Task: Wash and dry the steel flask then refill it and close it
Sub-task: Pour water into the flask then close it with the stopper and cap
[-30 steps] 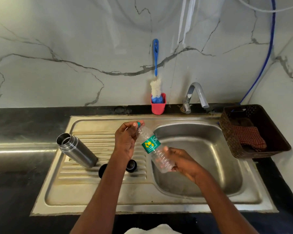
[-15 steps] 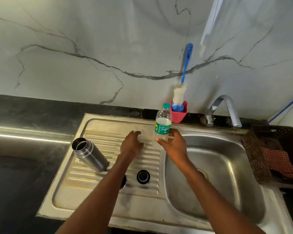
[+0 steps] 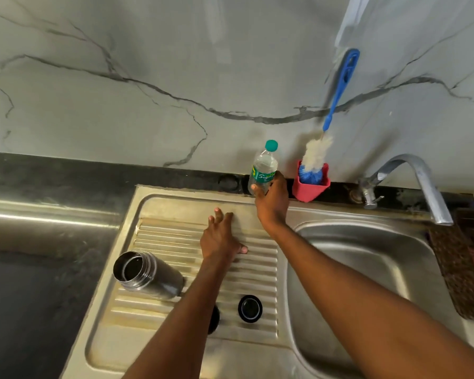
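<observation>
The right hand (image 3: 271,199) grips the capped water bottle (image 3: 263,166) upright at the worktop's back edge; it should stand steady before letting go. The left hand (image 3: 220,239) hovers empty, fingers spread. The steel flask (image 3: 148,274) stands uncapped on the drainboard (image 3: 175,236), its lid (image 3: 250,309) nearby.

One steel flask (image 3: 151,274), open at the mouth; two black caps (image 3: 250,309) on the ribbed drainboard; one plastic water bottle (image 3: 263,166); one bottle brush (image 3: 337,94) in one red holder (image 3: 309,187); one tap (image 3: 411,184); one basket (image 3: 460,266); two hands (image 3: 274,198)
</observation>
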A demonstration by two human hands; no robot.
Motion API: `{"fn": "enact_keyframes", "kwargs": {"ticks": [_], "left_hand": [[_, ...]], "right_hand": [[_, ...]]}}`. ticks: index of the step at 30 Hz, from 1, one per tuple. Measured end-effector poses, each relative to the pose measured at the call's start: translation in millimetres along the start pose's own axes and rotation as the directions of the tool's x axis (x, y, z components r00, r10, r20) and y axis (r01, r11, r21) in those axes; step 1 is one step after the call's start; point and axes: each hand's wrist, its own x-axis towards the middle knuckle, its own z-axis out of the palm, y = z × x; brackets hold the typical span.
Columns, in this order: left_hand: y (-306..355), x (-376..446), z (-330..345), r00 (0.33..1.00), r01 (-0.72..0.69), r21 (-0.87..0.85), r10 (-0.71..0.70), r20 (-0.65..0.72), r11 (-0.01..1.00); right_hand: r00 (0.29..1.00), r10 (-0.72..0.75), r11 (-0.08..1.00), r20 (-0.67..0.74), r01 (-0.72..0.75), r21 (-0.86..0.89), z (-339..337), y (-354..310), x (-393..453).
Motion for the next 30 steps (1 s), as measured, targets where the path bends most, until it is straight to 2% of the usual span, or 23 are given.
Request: {"fn": "enact_keyframes", "kwargs": {"ticks": [9,15,22,28,30], "left_hand": [[8,0,-3,1.0,0.022,0.036,-0.022,-0.019,0.999],[4,3,1,1.0,0.012,0.059,-0.011,-0.029,0.998],[3,0,-2,1.0,-0.013,0.064,0.014,-0.021,0.998],[-2,-6,-4,0.998,-0.058,0.048,0.056,0.04,0.997],[-5,-15,-3,0.995,-0.093,-0.023,0.094,0.038,0.995]], "right_hand": [[0.997,0.072,0.994,-0.003,-0.072,-0.079,18,-4,6],[0.986,0.161,0.984,-0.033,-0.163,-0.066,6,-8,-11],[0.991,0.076,0.997,-0.106,-0.073,0.027,-36,6,-67],[0.98,0.127,0.981,0.151,-0.147,0.124,-78,16,-155],[0.956,0.107,0.983,0.273,-0.144,0.117,-89,21,-178]]}}
